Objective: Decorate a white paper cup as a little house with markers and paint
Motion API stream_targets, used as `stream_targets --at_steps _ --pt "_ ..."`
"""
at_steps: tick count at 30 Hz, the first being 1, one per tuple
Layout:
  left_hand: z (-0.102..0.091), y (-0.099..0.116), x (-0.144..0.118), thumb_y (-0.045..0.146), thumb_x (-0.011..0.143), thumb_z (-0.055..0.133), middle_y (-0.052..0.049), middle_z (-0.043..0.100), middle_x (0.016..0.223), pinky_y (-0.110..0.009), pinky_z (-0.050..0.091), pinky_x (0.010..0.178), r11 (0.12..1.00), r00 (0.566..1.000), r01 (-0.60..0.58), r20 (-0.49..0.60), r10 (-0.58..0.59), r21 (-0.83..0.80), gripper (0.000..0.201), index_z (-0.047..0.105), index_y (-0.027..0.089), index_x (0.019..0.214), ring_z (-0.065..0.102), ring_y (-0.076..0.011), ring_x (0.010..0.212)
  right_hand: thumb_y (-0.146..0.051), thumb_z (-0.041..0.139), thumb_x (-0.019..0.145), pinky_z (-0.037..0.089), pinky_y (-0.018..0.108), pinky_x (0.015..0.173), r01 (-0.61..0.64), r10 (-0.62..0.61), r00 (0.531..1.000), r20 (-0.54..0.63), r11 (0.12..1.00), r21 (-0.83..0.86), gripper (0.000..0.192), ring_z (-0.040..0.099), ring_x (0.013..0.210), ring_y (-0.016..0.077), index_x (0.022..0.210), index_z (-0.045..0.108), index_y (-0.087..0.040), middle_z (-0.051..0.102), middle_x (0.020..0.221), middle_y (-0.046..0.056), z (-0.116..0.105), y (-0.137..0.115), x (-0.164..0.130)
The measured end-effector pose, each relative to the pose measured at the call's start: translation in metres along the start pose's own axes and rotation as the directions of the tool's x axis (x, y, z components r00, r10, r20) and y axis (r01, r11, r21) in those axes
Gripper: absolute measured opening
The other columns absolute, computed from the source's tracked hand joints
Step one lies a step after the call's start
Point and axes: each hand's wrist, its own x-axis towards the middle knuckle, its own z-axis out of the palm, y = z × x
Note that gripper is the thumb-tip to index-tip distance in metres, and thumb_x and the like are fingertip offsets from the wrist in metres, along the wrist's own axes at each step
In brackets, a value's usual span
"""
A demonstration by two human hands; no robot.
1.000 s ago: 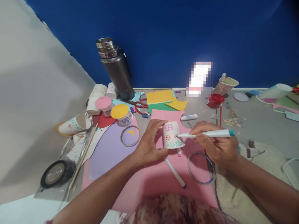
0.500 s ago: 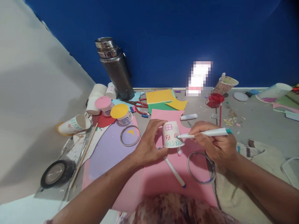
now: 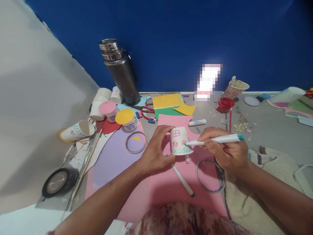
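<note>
An upside-down white paper cup (image 3: 180,140) stands on a pink paper sheet (image 3: 171,186). It bears a drawn pink window, red flowers and green grass. My left hand (image 3: 156,150) grips the cup from its left side. My right hand (image 3: 226,150) holds a white marker with a teal end (image 3: 215,139), its tip touching the cup's right side near a red flower. Another white marker (image 3: 182,179) lies on the pink sheet just below the cup.
A steel flask (image 3: 119,70) stands at the back by the blue wall. Decorated cups (image 3: 123,119), a lilac sheet (image 3: 114,156), two clear tape rings (image 3: 137,142), a black tape roll (image 3: 60,182), yellow and green paper (image 3: 168,104), red scissors and scraps lie around.
Almost nothing moves. The marker tip stays on the cup's right side, with only slight shifts of my right hand.
</note>
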Motion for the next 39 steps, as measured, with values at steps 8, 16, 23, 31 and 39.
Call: stream_targets --at_steps 8,16,23,31,39 --pt "-0.0005 0.0016 0.0005 0.017 0.069 0.076 -0.011 0.058 0.136 -0.049 0.054 0.107 1.0 1.0 0.016 0.005 -0.016 -0.012 0.072 0.051 0.026 0.136 0.058 -0.0304 0.126 -0.022 0.06 0.103 0.056 0.031 0.063 -0.055 0.055 0.998 -0.014 0.998 -0.006 0.016 0.07 0.069 0.0178 0.095 0.073 -0.026 0.075 0.081 0.001 -0.0024 0.0012 -0.0017" --pt "-0.0004 0.001 0.0005 0.015 0.069 0.075 -0.012 0.058 0.137 -0.048 0.054 0.108 1.0 1.0 0.014 0.006 -0.014 -0.016 0.073 0.051 0.026 0.137 0.059 -0.0299 0.127 -0.024 0.057 0.105 0.057 0.032 0.065 -0.023 0.022 1.0 -0.005 0.999 -0.028 0.018 0.07 0.07 0.0179 0.095 0.071 -0.028 0.074 0.081 0.001 -0.0035 0.0003 -0.0001" --pt "-0.0007 0.0009 0.0007 0.012 0.068 0.075 -0.011 0.058 0.137 -0.048 0.054 0.11 0.999 1.0 0.026 0.019 -0.025 -0.034 0.074 0.051 0.026 0.137 0.059 -0.0299 0.128 -0.024 0.057 0.104 0.057 0.032 0.063 -0.033 0.032 0.999 -0.019 0.999 -0.029 0.018 0.07 0.067 0.0183 0.093 0.071 -0.027 0.074 0.078 0.002 -0.0025 0.0004 0.0006" --pt "-0.0014 0.0022 0.0008 0.013 0.07 0.074 -0.011 0.059 0.137 -0.048 0.055 0.111 0.999 1.0 0.015 0.024 -0.014 -0.034 0.071 0.052 0.026 0.136 0.06 -0.0301 0.129 -0.024 0.057 0.104 0.059 0.034 0.064 -0.026 0.024 0.999 -0.034 0.999 -0.041 0.018 0.072 0.069 0.0197 0.094 0.072 -0.026 0.075 0.079 0.003 -0.0028 0.0009 0.0008" --pt "-0.0006 0.0003 -0.0002 0.013 0.071 0.072 -0.012 0.058 0.139 -0.046 0.055 0.111 0.999 0.999 -0.002 0.033 0.004 -0.035 0.072 0.052 0.025 0.138 0.059 -0.0301 0.131 -0.023 0.057 0.103 0.058 0.032 0.063 -0.03 0.028 0.998 -0.052 0.999 -0.022 0.018 0.07 0.065 0.018 0.093 0.072 -0.026 0.074 0.078 0.002 -0.0025 -0.0001 0.0018"
